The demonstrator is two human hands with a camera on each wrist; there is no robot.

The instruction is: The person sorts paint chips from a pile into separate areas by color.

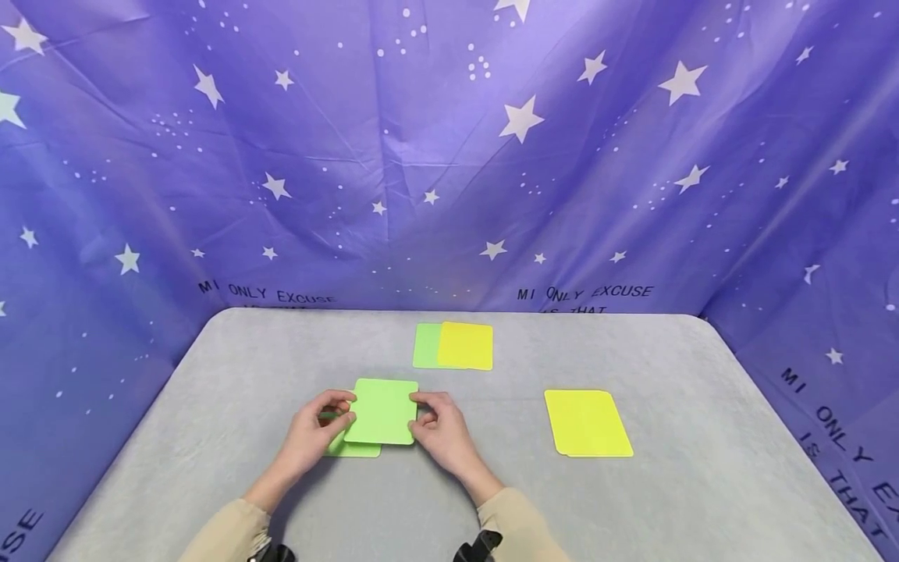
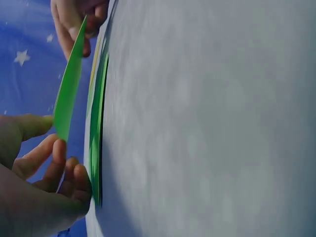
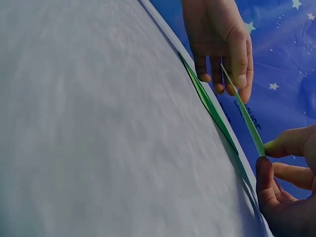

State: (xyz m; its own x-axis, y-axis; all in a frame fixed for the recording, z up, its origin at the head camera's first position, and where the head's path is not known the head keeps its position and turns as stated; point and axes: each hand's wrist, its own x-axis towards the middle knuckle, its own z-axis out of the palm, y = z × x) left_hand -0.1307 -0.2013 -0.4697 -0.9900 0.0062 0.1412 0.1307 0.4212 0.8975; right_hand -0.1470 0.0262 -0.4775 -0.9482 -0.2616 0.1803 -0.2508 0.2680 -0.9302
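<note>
A square green card (image 1: 382, 412) is pinched between my two hands, one at each side edge. My left hand (image 1: 318, 428) grips its left edge between thumb and fingers, and my right hand (image 1: 442, 431) pinches the right edge. Both wrist views show this card (image 2: 70, 86) raised off the table, with a gap beneath it. Below and a little to the left lie more green cards (image 1: 361, 450) on the table, partly covered by the held card and my left hand. In the right wrist view, that lower green pile (image 3: 210, 103) looks thin and slightly bowed.
On the grey table (image 1: 492, 499), a yellow card (image 1: 467, 346) overlaps a green card (image 1: 425, 346) near the back edge. To the right lies a small stack of yellow cards (image 1: 588, 423), slightly misaligned. A purple curtain with white stars (image 1: 421, 156) surrounds the table's back and sides.
</note>
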